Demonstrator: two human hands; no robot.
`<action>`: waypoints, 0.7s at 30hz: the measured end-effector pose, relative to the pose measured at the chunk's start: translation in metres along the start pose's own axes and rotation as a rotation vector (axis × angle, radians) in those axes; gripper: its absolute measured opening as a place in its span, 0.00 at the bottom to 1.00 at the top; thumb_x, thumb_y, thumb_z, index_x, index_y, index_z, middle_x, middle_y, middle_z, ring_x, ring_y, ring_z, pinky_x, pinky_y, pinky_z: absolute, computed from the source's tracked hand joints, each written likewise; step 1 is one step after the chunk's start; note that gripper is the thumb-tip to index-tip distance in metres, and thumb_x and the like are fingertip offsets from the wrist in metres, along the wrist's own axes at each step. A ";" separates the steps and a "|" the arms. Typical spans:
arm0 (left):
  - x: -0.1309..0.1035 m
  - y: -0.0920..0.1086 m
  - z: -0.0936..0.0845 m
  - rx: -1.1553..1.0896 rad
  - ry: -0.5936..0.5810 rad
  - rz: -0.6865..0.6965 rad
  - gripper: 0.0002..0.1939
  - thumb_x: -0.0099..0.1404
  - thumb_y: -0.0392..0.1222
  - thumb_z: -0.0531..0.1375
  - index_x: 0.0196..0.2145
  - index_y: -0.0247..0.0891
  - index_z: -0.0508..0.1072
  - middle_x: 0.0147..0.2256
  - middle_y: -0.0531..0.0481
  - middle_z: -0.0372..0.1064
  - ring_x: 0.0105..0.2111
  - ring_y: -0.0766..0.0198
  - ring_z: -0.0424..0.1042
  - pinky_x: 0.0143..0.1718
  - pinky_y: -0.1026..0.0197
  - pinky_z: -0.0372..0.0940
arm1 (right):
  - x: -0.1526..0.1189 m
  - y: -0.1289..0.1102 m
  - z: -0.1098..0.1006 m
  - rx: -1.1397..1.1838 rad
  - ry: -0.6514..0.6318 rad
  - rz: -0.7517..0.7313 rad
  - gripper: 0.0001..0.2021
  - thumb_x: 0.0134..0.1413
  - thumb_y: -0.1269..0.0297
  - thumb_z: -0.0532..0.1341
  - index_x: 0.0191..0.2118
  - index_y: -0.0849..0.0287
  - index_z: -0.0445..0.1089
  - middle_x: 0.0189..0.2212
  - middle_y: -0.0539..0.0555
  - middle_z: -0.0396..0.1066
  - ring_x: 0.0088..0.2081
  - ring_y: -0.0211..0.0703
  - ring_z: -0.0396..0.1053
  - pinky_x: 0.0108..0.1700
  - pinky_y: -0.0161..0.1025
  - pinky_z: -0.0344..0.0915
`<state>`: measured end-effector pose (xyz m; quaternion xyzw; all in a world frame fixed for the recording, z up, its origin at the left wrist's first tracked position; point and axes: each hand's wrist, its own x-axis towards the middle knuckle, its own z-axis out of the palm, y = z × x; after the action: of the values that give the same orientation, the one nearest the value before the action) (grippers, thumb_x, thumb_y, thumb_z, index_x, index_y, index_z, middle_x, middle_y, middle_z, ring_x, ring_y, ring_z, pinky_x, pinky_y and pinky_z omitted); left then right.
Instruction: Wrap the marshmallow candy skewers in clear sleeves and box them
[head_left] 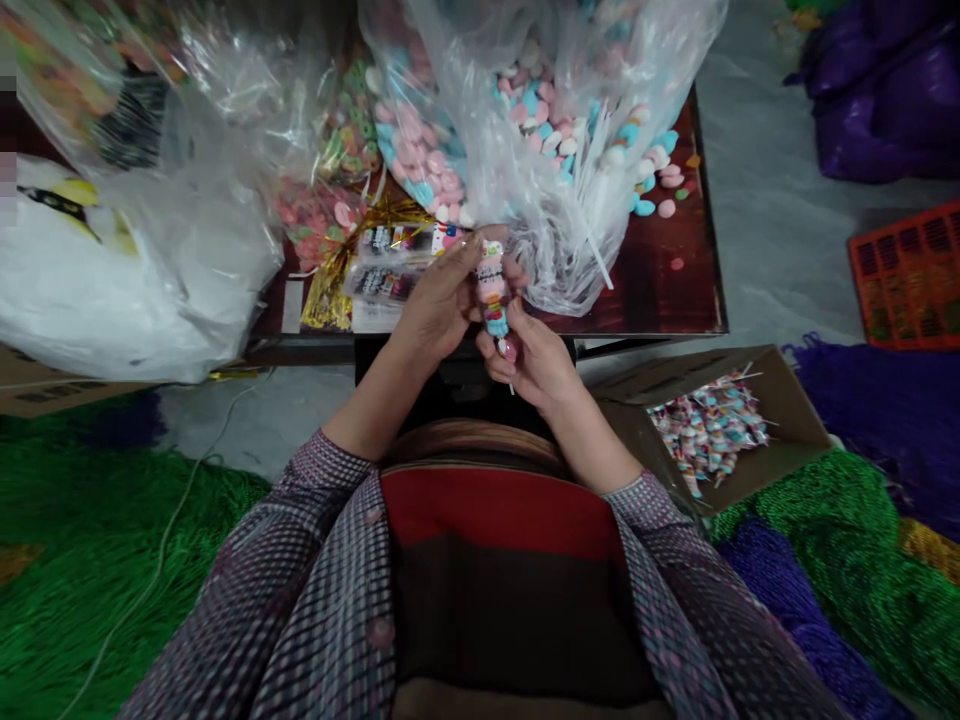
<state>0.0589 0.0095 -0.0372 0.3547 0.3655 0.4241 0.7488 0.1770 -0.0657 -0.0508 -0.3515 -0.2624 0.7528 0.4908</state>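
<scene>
Between my hands, just past the table's near edge, is a candy skewer (491, 285) in a printed clear wrapper, pink above and blue below. My left hand (442, 295) has its fingers closed around the upper left side of it. My right hand (536, 355) pinches the lower end, near a small pink piece and a thin white stick. Flat printed wrappers (386, 280) lie just left of my left hand, beside gold twist ties (328, 295). Beyond my right hand is a clear bag of white sticks (574, 265).
Bags of pink, white and blue candies (424, 150) stand at the back of the table (660, 290), with loose candies at right. A large white bag (127, 280) lies left. An open cardboard box (795, 420) of finished skewers sits right; an orange crate (907, 275) stands farther off.
</scene>
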 end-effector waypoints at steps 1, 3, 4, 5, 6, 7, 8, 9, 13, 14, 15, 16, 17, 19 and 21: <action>0.001 -0.001 0.000 0.014 0.008 0.005 0.17 0.74 0.51 0.56 0.54 0.44 0.75 0.38 0.46 0.81 0.46 0.54 0.82 0.21 0.70 0.62 | 0.000 0.000 -0.001 0.000 0.001 0.005 0.22 0.62 0.40 0.62 0.37 0.56 0.65 0.22 0.43 0.68 0.15 0.26 0.48 0.17 0.29 0.44; 0.002 -0.004 0.001 0.030 0.015 0.009 0.17 0.74 0.50 0.56 0.55 0.45 0.75 0.38 0.47 0.81 0.47 0.54 0.82 0.22 0.69 0.64 | 0.002 0.001 -0.002 -0.002 0.008 0.003 0.21 0.62 0.40 0.61 0.37 0.56 0.64 0.21 0.42 0.67 0.14 0.25 0.45 0.16 0.28 0.40; 0.003 -0.005 0.001 0.033 0.018 0.006 0.17 0.74 0.49 0.56 0.56 0.45 0.75 0.38 0.47 0.81 0.48 0.54 0.81 0.23 0.69 0.65 | 0.002 0.002 -0.002 -0.002 0.013 0.000 0.21 0.62 0.41 0.63 0.37 0.55 0.64 0.21 0.42 0.67 0.14 0.24 0.44 0.16 0.28 0.39; 0.003 -0.006 0.002 0.031 0.022 0.003 0.17 0.74 0.49 0.56 0.56 0.46 0.74 0.37 0.47 0.81 0.49 0.54 0.81 0.23 0.68 0.67 | 0.003 0.003 -0.002 -0.003 0.017 -0.004 0.20 0.61 0.42 0.64 0.37 0.55 0.64 0.21 0.41 0.67 0.14 0.24 0.44 0.16 0.28 0.40; 0.003 -0.007 0.003 0.022 0.027 0.001 0.17 0.75 0.49 0.55 0.56 0.46 0.74 0.37 0.47 0.81 0.50 0.53 0.80 0.25 0.67 0.68 | 0.003 0.004 -0.003 -0.007 0.023 -0.014 0.20 0.61 0.43 0.64 0.37 0.55 0.64 0.22 0.42 0.68 0.14 0.24 0.45 0.16 0.28 0.41; 0.003 -0.007 0.003 0.008 0.036 0.001 0.17 0.75 0.48 0.54 0.57 0.46 0.74 0.36 0.48 0.80 0.51 0.53 0.80 0.26 0.66 0.69 | 0.004 0.005 -0.003 -0.016 0.033 -0.034 0.20 0.60 0.42 0.65 0.38 0.55 0.64 0.23 0.42 0.69 0.14 0.24 0.47 0.16 0.28 0.42; 0.004 -0.008 0.004 -0.009 0.045 0.003 0.16 0.76 0.48 0.54 0.56 0.46 0.74 0.34 0.48 0.80 0.51 0.53 0.79 0.27 0.65 0.70 | 0.004 0.007 -0.004 -0.037 0.050 -0.060 0.20 0.60 0.42 0.64 0.39 0.55 0.66 0.24 0.44 0.71 0.15 0.25 0.50 0.16 0.28 0.44; 0.004 -0.008 0.004 -0.028 0.054 0.009 0.16 0.77 0.47 0.53 0.56 0.46 0.73 0.33 0.49 0.79 0.51 0.54 0.79 0.28 0.64 0.71 | 0.005 0.009 -0.006 -0.074 0.072 -0.089 0.21 0.60 0.41 0.64 0.41 0.55 0.67 0.27 0.45 0.73 0.16 0.26 0.55 0.16 0.28 0.47; 0.008 -0.011 0.006 -0.074 0.115 0.062 0.13 0.77 0.45 0.52 0.52 0.46 0.75 0.31 0.51 0.75 0.51 0.55 0.79 0.38 0.58 0.75 | 0.009 0.017 -0.015 -0.443 0.220 -0.272 0.26 0.56 0.42 0.67 0.54 0.50 0.68 0.37 0.48 0.77 0.27 0.34 0.71 0.25 0.32 0.65; 0.008 -0.012 0.007 -0.077 0.120 0.075 0.12 0.77 0.44 0.53 0.50 0.46 0.76 0.31 0.51 0.75 0.51 0.55 0.79 0.42 0.56 0.76 | 0.010 0.019 -0.018 -0.569 0.267 -0.338 0.25 0.55 0.43 0.68 0.54 0.50 0.69 0.40 0.50 0.77 0.32 0.37 0.73 0.31 0.34 0.70; 0.008 -0.013 0.007 -0.080 0.116 0.084 0.11 0.76 0.43 0.54 0.48 0.45 0.76 0.31 0.50 0.75 0.52 0.55 0.79 0.45 0.55 0.75 | 0.012 0.021 -0.020 -0.688 0.311 -0.403 0.24 0.56 0.45 0.68 0.53 0.50 0.70 0.42 0.51 0.77 0.37 0.40 0.75 0.38 0.37 0.72; 0.008 -0.015 0.008 -0.075 0.107 0.091 0.11 0.76 0.42 0.54 0.47 0.45 0.76 0.31 0.50 0.75 0.53 0.56 0.78 0.48 0.54 0.75 | 0.013 0.022 -0.022 -0.788 0.347 -0.452 0.21 0.58 0.46 0.67 0.51 0.52 0.71 0.43 0.52 0.77 0.41 0.43 0.75 0.44 0.40 0.72; 0.008 -0.016 0.009 -0.061 0.096 0.096 0.10 0.76 0.42 0.54 0.46 0.45 0.76 0.31 0.49 0.75 0.53 0.56 0.78 0.50 0.54 0.74 | 0.014 0.023 -0.024 -0.861 0.370 -0.477 0.18 0.61 0.47 0.64 0.50 0.53 0.72 0.43 0.53 0.77 0.43 0.45 0.75 0.47 0.43 0.71; 0.005 -0.018 0.011 -0.011 0.088 0.111 0.10 0.75 0.46 0.56 0.46 0.45 0.76 0.33 0.49 0.77 0.54 0.56 0.77 0.51 0.54 0.73 | 0.015 0.024 -0.024 -0.935 0.391 -0.469 0.15 0.65 0.49 0.59 0.47 0.54 0.72 0.39 0.54 0.77 0.42 0.47 0.74 0.48 0.44 0.69; 0.002 -0.022 0.012 0.048 0.081 0.128 0.11 0.72 0.53 0.60 0.44 0.47 0.76 0.35 0.49 0.79 0.52 0.56 0.78 0.50 0.55 0.73 | 0.013 0.024 -0.024 -0.926 0.392 -0.438 0.14 0.66 0.49 0.58 0.46 0.53 0.71 0.37 0.52 0.76 0.39 0.45 0.73 0.46 0.42 0.68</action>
<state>0.0779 0.0000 -0.0500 0.3778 0.3821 0.4764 0.6959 0.1788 -0.0619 -0.0869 -0.6015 -0.5371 0.3595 0.4696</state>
